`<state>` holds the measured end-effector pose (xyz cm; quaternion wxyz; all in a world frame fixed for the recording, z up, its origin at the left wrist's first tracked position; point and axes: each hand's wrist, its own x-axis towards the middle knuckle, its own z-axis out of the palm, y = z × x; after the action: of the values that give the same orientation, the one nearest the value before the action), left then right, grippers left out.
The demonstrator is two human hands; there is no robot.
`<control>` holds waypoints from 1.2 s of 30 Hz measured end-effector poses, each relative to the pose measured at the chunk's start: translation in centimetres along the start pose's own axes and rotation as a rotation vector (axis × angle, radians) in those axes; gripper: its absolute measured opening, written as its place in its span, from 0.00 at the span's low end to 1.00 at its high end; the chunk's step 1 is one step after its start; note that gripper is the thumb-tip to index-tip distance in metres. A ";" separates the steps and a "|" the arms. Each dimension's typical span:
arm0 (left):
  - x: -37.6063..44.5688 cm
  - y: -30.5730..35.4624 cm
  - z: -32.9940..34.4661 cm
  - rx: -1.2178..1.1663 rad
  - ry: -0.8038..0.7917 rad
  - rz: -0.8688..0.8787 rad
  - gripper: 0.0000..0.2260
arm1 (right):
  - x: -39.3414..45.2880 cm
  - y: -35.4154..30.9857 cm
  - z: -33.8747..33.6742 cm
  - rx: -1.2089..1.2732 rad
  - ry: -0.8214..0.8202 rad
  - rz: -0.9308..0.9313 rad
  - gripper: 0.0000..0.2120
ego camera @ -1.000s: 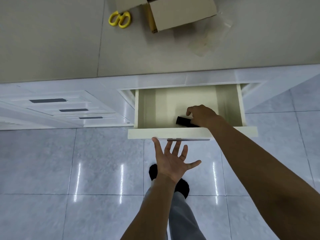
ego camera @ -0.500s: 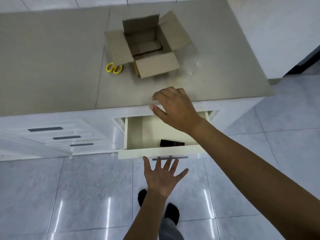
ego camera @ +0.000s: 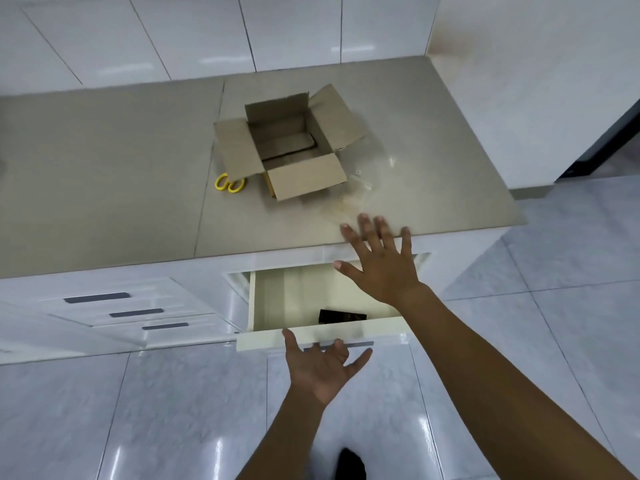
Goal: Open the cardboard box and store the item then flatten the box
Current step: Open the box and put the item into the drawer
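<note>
Glossy grey floor tiles meet a white cabinet topped by a matte beige countertop (ego camera: 104, 168). At mid-counter, well back from its front edge, stands the brown cardboard box (ego camera: 287, 143), all four flaps splayed, yellow-handled scissors (ego camera: 230, 183) just beside its left flap. Below the front edge a cream drawer (ego camera: 311, 336) is pulled out, with a flat black item (ego camera: 341, 316) near its front wall. The right hand (ego camera: 381, 268) hovers spread and empty above the drawer; the left hand (ego camera: 322, 370), fingers loose, touches the drawer front.

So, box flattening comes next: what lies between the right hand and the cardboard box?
In the head view, crumpled clear plastic wrap lies on the counter between the right hand and the cardboard box.
</note>
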<state>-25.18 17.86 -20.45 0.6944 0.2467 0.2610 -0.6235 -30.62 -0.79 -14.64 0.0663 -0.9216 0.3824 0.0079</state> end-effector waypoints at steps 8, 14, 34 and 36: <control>3.1 0.7 2.0 -0.024 0.026 0.070 0.36 | 0.1 -0.2 -0.3 0.017 -0.033 0.007 0.36; 5.5 2.3 4.5 -0.082 0.011 0.094 0.35 | 0.2 -0.2 -0.6 0.031 -0.058 0.001 0.37; 10.6 4.6 7.6 0.009 0.103 0.115 0.36 | -0.1 -0.1 0.0 -0.019 -0.027 -0.004 0.40; 10.4 5.1 7.5 0.047 0.094 0.093 0.35 | 0.1 -0.1 -0.3 -0.019 -0.043 -0.012 0.39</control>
<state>-18.81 5.64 -21.75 0.7036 0.3037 0.2670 -0.5843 -30.45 -0.83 -14.34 0.0659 -0.9241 0.3750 0.0311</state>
